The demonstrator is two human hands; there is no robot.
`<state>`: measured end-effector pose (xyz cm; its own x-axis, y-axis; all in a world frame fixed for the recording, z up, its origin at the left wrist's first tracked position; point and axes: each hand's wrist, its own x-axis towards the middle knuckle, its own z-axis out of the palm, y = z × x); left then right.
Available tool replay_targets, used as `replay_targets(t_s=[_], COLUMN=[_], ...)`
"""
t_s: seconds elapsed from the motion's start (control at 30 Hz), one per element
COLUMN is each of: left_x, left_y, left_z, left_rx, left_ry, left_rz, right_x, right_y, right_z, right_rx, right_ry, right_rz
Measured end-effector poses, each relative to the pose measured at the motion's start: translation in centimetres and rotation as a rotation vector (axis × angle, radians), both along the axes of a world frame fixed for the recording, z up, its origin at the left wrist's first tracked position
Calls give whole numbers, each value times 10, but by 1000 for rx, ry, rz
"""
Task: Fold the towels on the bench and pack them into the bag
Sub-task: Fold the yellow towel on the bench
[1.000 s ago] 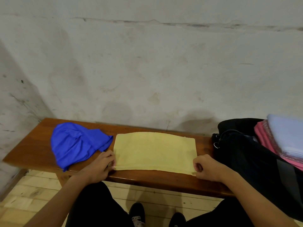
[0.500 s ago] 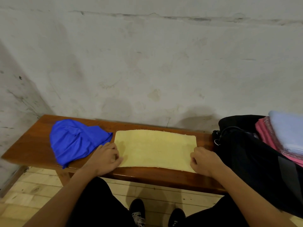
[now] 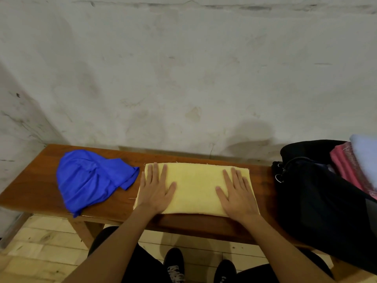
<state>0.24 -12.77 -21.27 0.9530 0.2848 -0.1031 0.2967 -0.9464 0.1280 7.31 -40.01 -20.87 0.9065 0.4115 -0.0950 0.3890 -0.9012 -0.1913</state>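
**Both hands flat on the yellow towel**

We count two towels on the desk (image 3: 36,180): one yellow towel (image 3: 193,188), folded into a flat rectangle, and one blue towel (image 3: 89,178), still crumpled in a loose heap. The blue towel lies just left of the yellow towel, its nearest corner almost meeting the yellow towel's left edge; we cannot tell whether they touch. Right of the yellow towel stands one black bag (image 3: 318,197), open at the top, near the towel but apart from it. Inside the bag we see a pink towel (image 3: 346,168) and a pale blue towel (image 3: 365,156), stacked, the pale one on top; the bag's edge and the frame hide whatever lies below them.

We see two hands. Our left hand (image 3: 156,188) lies palm down on the left end of the yellow towel, fingers straight and slightly spread, gripping nothing. Our right hand (image 3: 237,193) lies the same way on the towel's right end, fingers straight, thumb out toward the middle. Both press flat on the cloth, well apart from each other.

Below the desk's front edge show two dark shoes (image 3: 175,262) on a pale wooden floor (image 3: 40,248).
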Motion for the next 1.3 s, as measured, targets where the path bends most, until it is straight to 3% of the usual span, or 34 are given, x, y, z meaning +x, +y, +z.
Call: replay_targets(t_s=[0.3,0.7,0.93,1.03,1.3], left_x=[13,14,1,2,4], left_y=[19,22,14,13,15], left_z=[1,-1,0,1,-1], left_rx=[73,49,-90,-7,-47], left_ry=[-6,-27,-251,-349,-361], left_rz=[-156,-169,183,164,130], right_x=[16,25,25,24,26], right_y=[-5,-11,-17,-16,-19], right_z=[0,2,-2,0,0], right_rx=[-69,-71,-1,35,111], right_ry=[-27,-45,-57,-16,-4], right_rz=[88,150,-60,-64,-29])
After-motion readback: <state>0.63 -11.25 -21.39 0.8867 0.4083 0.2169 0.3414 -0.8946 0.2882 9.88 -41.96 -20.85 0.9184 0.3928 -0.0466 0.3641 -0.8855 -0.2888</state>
